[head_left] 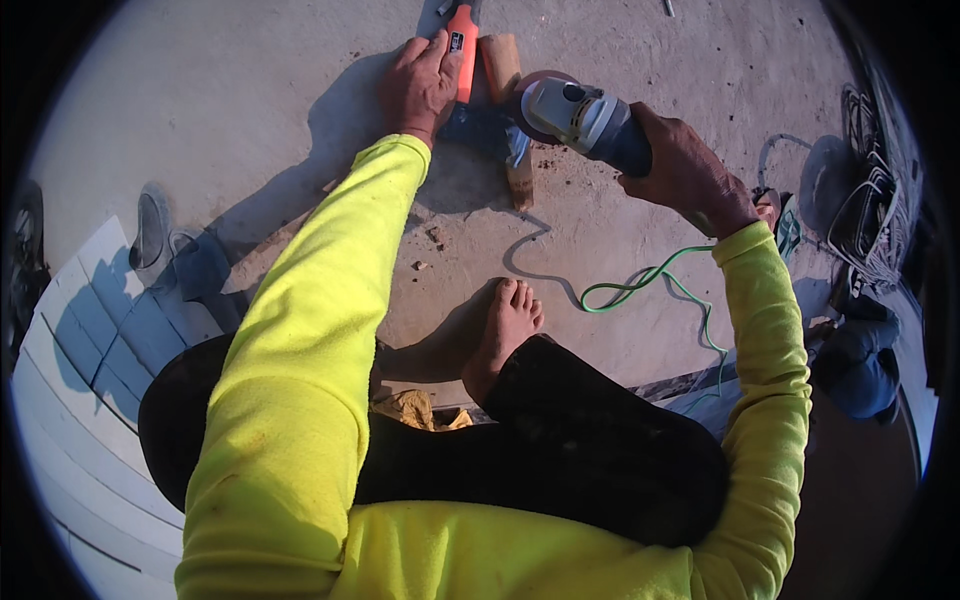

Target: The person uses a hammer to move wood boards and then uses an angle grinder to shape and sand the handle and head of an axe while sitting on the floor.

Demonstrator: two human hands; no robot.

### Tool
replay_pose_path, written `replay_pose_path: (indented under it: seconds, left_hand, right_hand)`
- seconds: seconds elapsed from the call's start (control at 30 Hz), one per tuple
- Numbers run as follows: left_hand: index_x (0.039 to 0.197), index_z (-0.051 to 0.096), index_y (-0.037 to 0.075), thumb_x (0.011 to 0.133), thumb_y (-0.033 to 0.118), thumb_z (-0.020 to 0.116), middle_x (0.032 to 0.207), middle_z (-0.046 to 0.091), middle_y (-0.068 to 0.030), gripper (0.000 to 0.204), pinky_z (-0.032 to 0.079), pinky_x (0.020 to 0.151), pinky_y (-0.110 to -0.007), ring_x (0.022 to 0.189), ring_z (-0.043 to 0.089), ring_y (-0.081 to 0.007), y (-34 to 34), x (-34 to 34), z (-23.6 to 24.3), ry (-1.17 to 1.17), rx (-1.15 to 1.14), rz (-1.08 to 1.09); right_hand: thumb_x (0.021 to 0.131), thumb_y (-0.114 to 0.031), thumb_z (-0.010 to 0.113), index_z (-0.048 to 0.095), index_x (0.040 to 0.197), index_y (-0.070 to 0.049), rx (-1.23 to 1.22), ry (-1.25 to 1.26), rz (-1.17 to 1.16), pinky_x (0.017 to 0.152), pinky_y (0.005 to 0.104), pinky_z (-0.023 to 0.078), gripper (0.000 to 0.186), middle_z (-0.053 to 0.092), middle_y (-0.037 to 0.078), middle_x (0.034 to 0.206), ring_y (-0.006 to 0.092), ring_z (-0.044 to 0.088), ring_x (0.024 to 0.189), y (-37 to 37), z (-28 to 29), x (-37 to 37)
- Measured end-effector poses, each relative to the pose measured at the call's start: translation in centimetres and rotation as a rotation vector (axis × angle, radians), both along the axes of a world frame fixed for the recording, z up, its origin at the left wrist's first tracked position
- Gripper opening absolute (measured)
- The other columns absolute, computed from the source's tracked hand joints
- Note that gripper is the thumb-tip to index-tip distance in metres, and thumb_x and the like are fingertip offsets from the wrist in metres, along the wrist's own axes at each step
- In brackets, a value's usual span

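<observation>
Gripping the dark body of a grey angle grinder (pixel 585 115), the right hand (pixel 685 170) holds it at one o'clock, its reddish disc over a wooden block (pixel 508 90) lying on the concrete floor (pixel 250 100). The left hand (pixel 420 85), at twelve o'clock, presses flat on an orange-handled tool (pixel 463 50) just beside the block. A green cord (pixel 650 285) loops at three o'clock near a bare foot (pixel 505 330).
</observation>
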State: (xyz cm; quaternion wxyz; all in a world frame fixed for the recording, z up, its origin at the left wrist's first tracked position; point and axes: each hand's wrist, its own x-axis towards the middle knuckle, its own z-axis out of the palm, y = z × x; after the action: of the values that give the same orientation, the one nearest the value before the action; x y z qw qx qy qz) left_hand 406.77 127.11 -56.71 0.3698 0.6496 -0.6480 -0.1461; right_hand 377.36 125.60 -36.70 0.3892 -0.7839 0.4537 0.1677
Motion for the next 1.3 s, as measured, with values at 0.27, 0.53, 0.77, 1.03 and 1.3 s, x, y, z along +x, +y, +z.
replay_pose_path:
  seconds: [0.27, 0.53, 0.77, 1.03, 1.3]
  left_hand:
    - [0.119, 0.069, 0.011, 0.091, 0.036, 0.064, 0.095, 0.063, -0.0063, 0.038, 0.053, 0.074, -0.041, 0.088, 0.064, -0.0292, 0.1, 0.1, 0.5, -0.013, 0.051, 0.021]
    - [0.119, 0.069, 0.011, 0.091, 0.036, 0.065, 0.096, 0.064, -0.0059, 0.038, 0.053, 0.074, -0.041, 0.089, 0.064, -0.0294, 0.2, -0.5, 0.6, 0.009, 0.103, 0.039]
    - [0.117, 0.069, 0.007, 0.090, 0.031, 0.066, 0.094, 0.063, -0.0089, 0.036, 0.053, 0.075, -0.041, 0.087, 0.063, -0.0311, 0.2, -0.4, 0.7, 0.037, 0.060, 0.012]
    - [0.115, 0.070, 0.008, 0.090, 0.029, 0.066, 0.091, 0.063, -0.0091, 0.033, 0.054, 0.071, -0.040, 0.083, 0.064, -0.0311, 0.6, -0.3, 0.8, -0.019, 0.015, 0.017]
    - [0.117, 0.070, 0.009, 0.090, 0.031, 0.065, 0.092, 0.063, -0.0082, 0.035, 0.053, 0.072, -0.041, 0.084, 0.064, -0.0303, 0.2, -0.3, 0.6, -0.023, 0.001, 0.011]
  right_hand:
    - [0.067, -0.009, 0.078, 0.054, 0.122, 0.002, 0.045, 0.013, -0.003, 0.082, 0.0441, 0.057, 0.061, 0.068, 0.023, 0.095, 0.0377, 0.071, 0.088, 0.3, 1.1, 0.5]
    - [0.068, -0.009, 0.080, 0.054, 0.122, 0.000, 0.087, 0.012, 0.068, 0.083, 0.0442, 0.058, 0.061, 0.070, 0.023, 0.097, 0.0376, 0.071, 0.089, -0.3, 0.6, 0.7]
    - [0.068, -0.011, 0.078, 0.056, 0.115, 0.001, 0.044, -0.102, 0.153, 0.079, 0.0437, 0.058, 0.054, 0.070, 0.022, 0.093, 0.0389, 0.071, 0.085, 1.0, -0.3, -0.3]
    - [0.066, -0.006, 0.076, 0.054, 0.121, -0.001, 0.067, -0.053, 0.113, 0.082, 0.0454, 0.057, 0.059, 0.069, 0.021, 0.098, 0.0394, 0.070, 0.089, 1.0, -0.7, -0.4]
    - [0.066, -0.007, 0.077, 0.053, 0.125, -0.001, 0.040, -0.092, 0.011, 0.082, 0.0460, 0.058, 0.064, 0.069, 0.021, 0.101, 0.0382, 0.071, 0.089, -0.2, -1.6, -1.4]
